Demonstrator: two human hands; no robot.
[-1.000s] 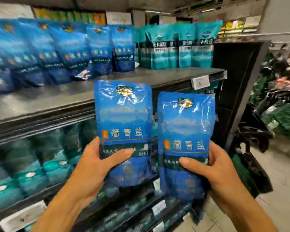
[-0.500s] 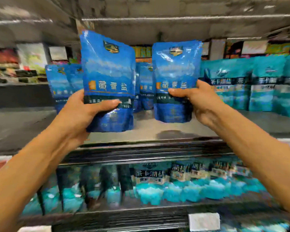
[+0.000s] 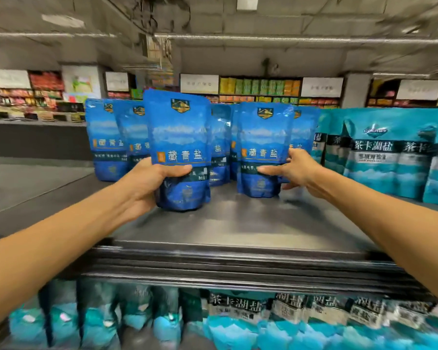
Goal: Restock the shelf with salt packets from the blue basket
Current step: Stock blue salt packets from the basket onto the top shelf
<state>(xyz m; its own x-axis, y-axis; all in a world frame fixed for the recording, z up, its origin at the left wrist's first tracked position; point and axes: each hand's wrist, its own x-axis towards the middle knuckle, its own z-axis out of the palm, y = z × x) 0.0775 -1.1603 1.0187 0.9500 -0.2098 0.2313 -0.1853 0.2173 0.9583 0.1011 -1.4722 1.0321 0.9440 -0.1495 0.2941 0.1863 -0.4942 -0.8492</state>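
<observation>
Left hand (image 3: 147, 184) clamps packet (image 3: 180, 147), right hand (image 3: 295, 170) clamps second packet (image 3: 262, 147); both upright, labels outward, for standing on shelf (image 3: 238, 223).

place: shop | evidence: stocked shelf (image 3: 238, 223), rows of salt packets (image 3: 379, 157)

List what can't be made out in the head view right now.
- Blue basket: not in the head view at all.
- Left hand fingers: behind the left salt packet; only the thumb shows.
- Right salt packet: whether its base rests on the shelf is unclear.
- Rear blue packets: count hidden by the front two.
- Lower-shelf teal packets: blurred, cut off by the bottom edge.
</observation>
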